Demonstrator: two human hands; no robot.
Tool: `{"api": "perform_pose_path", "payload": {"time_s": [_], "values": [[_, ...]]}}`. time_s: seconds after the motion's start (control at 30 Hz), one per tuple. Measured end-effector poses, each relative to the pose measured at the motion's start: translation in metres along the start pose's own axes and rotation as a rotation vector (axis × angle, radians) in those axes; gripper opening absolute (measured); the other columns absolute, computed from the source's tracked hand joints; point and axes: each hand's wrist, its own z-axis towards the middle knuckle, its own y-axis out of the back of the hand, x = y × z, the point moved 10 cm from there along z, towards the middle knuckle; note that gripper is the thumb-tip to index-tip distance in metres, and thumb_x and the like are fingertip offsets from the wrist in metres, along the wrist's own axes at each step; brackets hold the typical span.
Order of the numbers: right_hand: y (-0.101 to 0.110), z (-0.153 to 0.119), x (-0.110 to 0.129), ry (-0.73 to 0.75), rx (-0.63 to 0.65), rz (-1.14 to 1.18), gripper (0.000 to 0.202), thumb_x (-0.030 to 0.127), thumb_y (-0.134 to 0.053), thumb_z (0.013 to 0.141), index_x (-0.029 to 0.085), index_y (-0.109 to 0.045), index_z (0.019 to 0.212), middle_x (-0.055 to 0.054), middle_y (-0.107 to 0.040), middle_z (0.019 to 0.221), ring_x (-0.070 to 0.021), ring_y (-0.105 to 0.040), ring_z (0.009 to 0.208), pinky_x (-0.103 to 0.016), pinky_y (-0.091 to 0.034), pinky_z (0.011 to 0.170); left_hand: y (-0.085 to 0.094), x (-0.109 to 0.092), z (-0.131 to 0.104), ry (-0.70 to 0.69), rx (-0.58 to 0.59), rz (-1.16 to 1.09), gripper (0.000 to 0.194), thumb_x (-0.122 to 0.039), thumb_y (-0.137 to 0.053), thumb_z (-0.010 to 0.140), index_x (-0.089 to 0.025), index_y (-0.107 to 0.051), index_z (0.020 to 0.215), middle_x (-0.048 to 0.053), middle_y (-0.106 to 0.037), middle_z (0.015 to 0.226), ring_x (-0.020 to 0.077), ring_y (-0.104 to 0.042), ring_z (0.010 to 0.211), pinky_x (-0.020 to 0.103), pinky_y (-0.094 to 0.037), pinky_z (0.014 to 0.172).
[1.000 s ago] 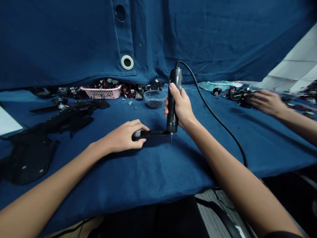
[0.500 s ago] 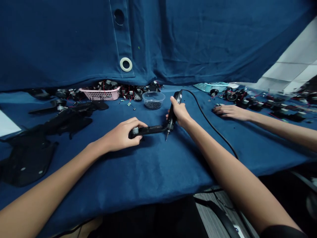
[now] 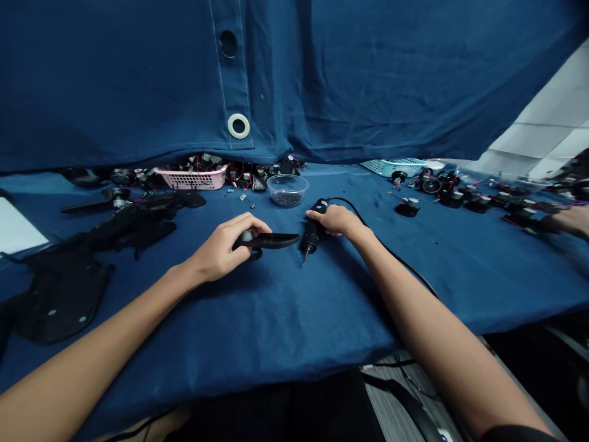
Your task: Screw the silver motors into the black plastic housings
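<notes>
My left hand (image 3: 225, 247) pinches a long black plastic part (image 3: 276, 240) at its left end, where a grey round piece shows between the fingers. The part is held level above the blue cloth. My right hand (image 3: 338, 219) is closed around a black electric screwdriver (image 3: 311, 236), which is tilted low at the cloth with its bit pointing toward me. A black cord runs from the screwdriver's far end, passing under my right forearm. Just beyond both hands stands a clear plastic bowl (image 3: 288, 190) of small dark screws.
Black plastic parts (image 3: 64, 288) lie along the left side. A pink basket (image 3: 193, 178) and a teal basket (image 3: 393, 166) stand at the back among wired components. Another person's blurred hand (image 3: 570, 221) is at the far right, near several small black wired units (image 3: 453, 197).
My right hand has lowered the screwdriver from upright to nearly flat, away from the black part. My left hand has turned the part. The other person's hand has moved right, uncovering a small black unit.
</notes>
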Motion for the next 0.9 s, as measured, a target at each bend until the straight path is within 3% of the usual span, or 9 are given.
{"api": "perform_pose_path", "payload": {"time_s": [0.27,0.33,0.4,0.47,0.57,0.63,0.77,0.9], "values": [[0.023,-0.011,0.005,0.035,-0.109,-0.162,0.048,0.059,-0.053,0.086,0.016,-0.061,0.068,-0.017,-0.066,0.073,-0.0338,-0.067,0.094,-0.043,-0.05,0.082,0.002,-0.001,-0.001,-0.02,-0.019,-0.019,0.04,-0.012,-0.043,0.073,-0.018,-0.059,0.108,0.003,-0.06,0.106,0.0199,-0.056,0.098,0.032,-0.042,0.089],[0.029,-0.017,0.01,0.058,-0.144,-0.157,0.043,0.055,-0.055,0.087,0.015,-0.062,0.074,-0.018,-0.067,0.079,-0.0349,-0.066,0.098,-0.044,-0.049,0.083,0.002,0.0,-0.001,-0.022,-0.026,-0.018,0.039,-0.012,-0.043,0.073,-0.018,-0.059,0.108,0.003,-0.06,0.106,0.02,-0.055,0.098,0.033,-0.042,0.089],[0.033,-0.029,0.024,0.129,-0.166,-0.127,0.041,0.054,-0.053,0.089,0.015,-0.061,0.08,-0.017,-0.068,0.084,-0.0304,-0.067,0.093,-0.039,-0.051,0.08,0.003,0.0,-0.001,-0.029,-0.033,-0.012,0.039,-0.013,-0.043,0.073,-0.018,-0.06,0.108,0.003,-0.059,0.105,0.0201,-0.055,0.097,0.033,-0.041,0.089],[0.027,-0.047,0.049,0.307,-0.082,0.011,0.044,0.059,-0.045,0.092,0.017,-0.06,0.087,-0.01,-0.067,0.081,-0.0198,-0.067,0.074,-0.03,-0.053,0.068,0.003,0.001,-0.001,-0.031,-0.039,-0.002,0.039,-0.013,-0.042,0.074,-0.018,-0.059,0.108,0.003,-0.059,0.104,0.0201,-0.055,0.097,0.033,-0.041,0.089],[0.01,-0.097,0.102,0.711,0.341,0.552,0.048,0.061,-0.038,0.094,0.019,-0.056,0.107,-0.002,-0.061,0.072,-0.0136,-0.061,0.056,-0.025,-0.051,0.051,0.003,0.004,-0.001,-0.02,-0.045,0.018,0.038,-0.013,-0.042,0.074,-0.018,-0.059,0.108,0.003,-0.059,0.103,0.0199,-0.054,0.094,0.032,-0.041,0.087],[0.009,-0.122,0.119,0.847,0.484,0.69,0.049,0.061,-0.042,0.093,0.018,-0.057,0.11,-0.001,-0.06,0.07,-0.0127,-0.062,0.057,-0.023,-0.051,0.049,0.004,0.006,0.0,-0.017,-0.054,0.023,0.037,-0.014,-0.042,0.073,-0.017,-0.058,0.107,0.003,-0.059,0.103,0.0197,-0.054,0.093,0.031,-0.041,0.085],[0.009,-0.137,0.127,0.931,0.515,0.655,0.036,0.048,-0.061,0.089,0.014,-0.063,0.101,0.0,-0.061,0.068,-0.0097,-0.062,0.061,-0.018,-0.051,0.056,0.006,0.008,0.001,-0.023,-0.068,0.016,0.037,-0.012,-0.043,0.073,-0.017,-0.058,0.105,0.002,-0.059,0.101,0.0185,-0.054,0.093,0.03,-0.04,0.084],[0.009,-0.136,0.128,0.926,0.529,0.683,0.028,0.04,-0.068,0.085,0.014,-0.065,0.095,0.001,-0.062,0.071,-0.0084,-0.061,0.064,-0.017,-0.05,0.056,0.006,0.01,0.001,-0.019,-0.067,0.017,0.037,-0.012,-0.043,0.073,-0.017,-0.059,0.106,0.002,-0.06,0.102,0.0188,-0.055,0.095,0.03,-0.04,0.087]]}}
